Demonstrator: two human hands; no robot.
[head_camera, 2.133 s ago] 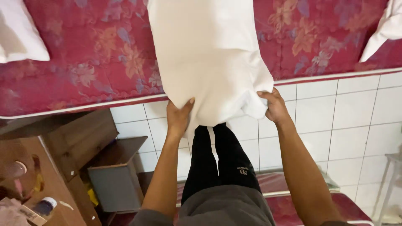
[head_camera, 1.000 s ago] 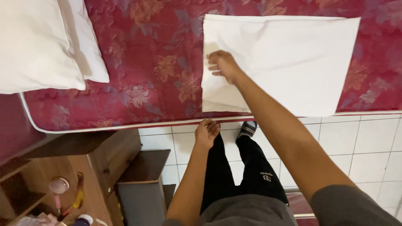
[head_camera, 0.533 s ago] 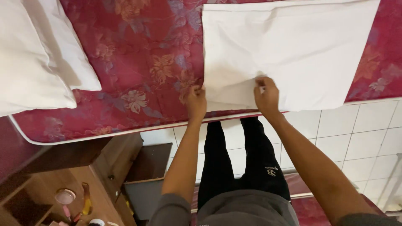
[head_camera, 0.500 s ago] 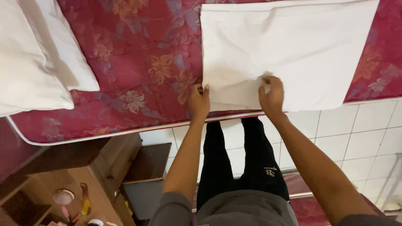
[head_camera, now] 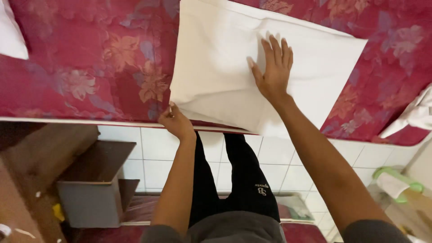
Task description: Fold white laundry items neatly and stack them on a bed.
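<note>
We're smoothing the white cloth (head_camera: pixel 225 67), lying mid-frame on the red mattress (head_camera: pixel 81 67). Our right hand (head_camera: pixel 272 67) presses flat, fingers spread; our left hand (head_camera: pixel 176 122) pinches the lower-left corner. We'd judge folding needs both edges aligned.

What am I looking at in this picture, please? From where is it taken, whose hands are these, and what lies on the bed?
The picture comes from a camera worn on a person's head, looking down, so you see that person's own arms and dark trousers from above. There is no machine, only two bare hands. A white pillowcase lies flat on a red flowered mattress. The right hand rests on it, palm down, fingers spread. The left hand pinches its near corner at the mattress edge. Below are a white tiled floor and, at the left, a brown wooden shelf. More white fabric shows at the right edge.
</note>
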